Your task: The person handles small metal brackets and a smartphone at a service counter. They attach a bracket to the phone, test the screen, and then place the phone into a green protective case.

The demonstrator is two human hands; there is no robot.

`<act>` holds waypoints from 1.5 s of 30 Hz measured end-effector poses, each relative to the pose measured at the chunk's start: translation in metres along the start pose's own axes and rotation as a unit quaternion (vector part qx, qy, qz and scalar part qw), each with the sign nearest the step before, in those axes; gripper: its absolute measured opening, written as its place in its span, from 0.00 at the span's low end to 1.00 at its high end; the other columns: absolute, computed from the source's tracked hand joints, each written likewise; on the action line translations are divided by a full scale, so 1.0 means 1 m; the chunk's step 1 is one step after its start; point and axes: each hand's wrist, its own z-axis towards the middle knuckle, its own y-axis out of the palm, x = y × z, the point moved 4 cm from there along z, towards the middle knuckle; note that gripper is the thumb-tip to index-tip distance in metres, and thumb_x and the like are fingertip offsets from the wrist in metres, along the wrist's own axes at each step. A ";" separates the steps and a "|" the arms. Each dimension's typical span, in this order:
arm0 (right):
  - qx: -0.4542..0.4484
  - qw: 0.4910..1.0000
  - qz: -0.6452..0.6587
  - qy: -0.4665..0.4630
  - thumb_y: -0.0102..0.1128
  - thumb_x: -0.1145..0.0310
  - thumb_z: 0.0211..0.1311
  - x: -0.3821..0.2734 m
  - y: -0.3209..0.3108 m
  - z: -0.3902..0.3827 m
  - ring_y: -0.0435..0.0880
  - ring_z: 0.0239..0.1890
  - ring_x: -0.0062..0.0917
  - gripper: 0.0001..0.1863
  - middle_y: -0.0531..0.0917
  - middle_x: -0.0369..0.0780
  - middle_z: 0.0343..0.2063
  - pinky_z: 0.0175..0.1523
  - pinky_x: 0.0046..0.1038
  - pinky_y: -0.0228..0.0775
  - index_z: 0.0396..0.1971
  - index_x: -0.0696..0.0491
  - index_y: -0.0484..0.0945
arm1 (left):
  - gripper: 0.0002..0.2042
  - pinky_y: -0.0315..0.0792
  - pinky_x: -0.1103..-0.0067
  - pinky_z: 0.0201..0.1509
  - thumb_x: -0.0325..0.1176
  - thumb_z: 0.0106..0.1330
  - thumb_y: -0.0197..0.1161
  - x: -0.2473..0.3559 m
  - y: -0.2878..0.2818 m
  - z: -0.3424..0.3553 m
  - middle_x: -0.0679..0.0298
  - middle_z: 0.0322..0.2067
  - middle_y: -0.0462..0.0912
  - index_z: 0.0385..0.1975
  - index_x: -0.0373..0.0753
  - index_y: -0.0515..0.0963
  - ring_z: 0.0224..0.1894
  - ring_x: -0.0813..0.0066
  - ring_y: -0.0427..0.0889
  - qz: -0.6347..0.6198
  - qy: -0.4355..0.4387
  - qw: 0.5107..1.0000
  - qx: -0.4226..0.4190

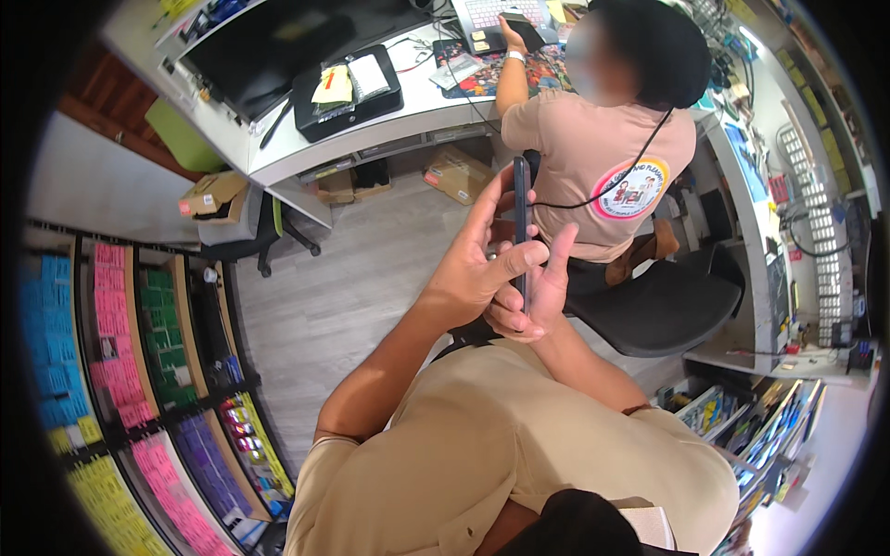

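A dark, slim smartphone (521, 204) stands nearly edge-on in front of my chest. My left hand (482, 258) wraps it from the left, with the thumb laid across its lower part. From the right and below, my right hand (536, 295) supports the lower end, fingers curled around it and thumb pointing up. The phone's screen is turned too far aside to see. Just beyond it, a person in a light tan shirt (575, 125) sits at the desk, holding a dark flat device (522, 32) in one hand.
A white desk (278, 153) carries a monitor (297, 46), a black box (348, 102) and a laptop (491, 14). Cardboard boxes (459, 174) lie on the floor below. A black chair seat (658, 306) is at the right. Shelves of coloured packages (111, 334) line the left.
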 end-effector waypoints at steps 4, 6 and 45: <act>0.065 0.997 0.025 -0.036 0.42 0.02 0.41 -0.014 -0.024 0.049 0.85 0.17 0.38 0.61 0.86 0.47 0.26 0.18 0.28 0.79 0.47 0.48 0.84 | 0.51 0.70 0.67 0.70 0.41 0.67 0.77 0.004 -0.044 0.038 0.53 0.73 0.67 0.85 0.42 0.50 0.62 0.65 0.76 0.007 -0.009 1.000 -0.015; 0.072 0.995 0.029 -0.057 0.42 0.02 0.40 -0.025 -0.040 0.078 0.85 0.16 0.38 0.62 0.85 0.47 0.26 0.17 0.27 0.78 0.46 0.50 0.84 | 0.50 0.69 0.65 0.73 0.39 0.69 0.74 0.005 -0.068 0.063 0.52 0.74 0.66 0.85 0.40 0.47 0.66 0.61 0.75 0.029 -0.018 0.999 -0.039; 0.120 0.918 0.070 -0.373 0.43 0.09 0.52 -0.128 -0.186 0.356 0.88 0.55 0.51 0.67 0.86 0.55 0.54 0.66 0.56 0.78 0.74 0.55 0.67 | 0.47 0.76 0.68 0.72 0.47 0.68 0.76 -0.087 -0.333 0.351 0.57 0.77 0.67 0.81 0.41 0.55 0.69 0.62 0.77 -0.182 -0.428 0.819 -0.336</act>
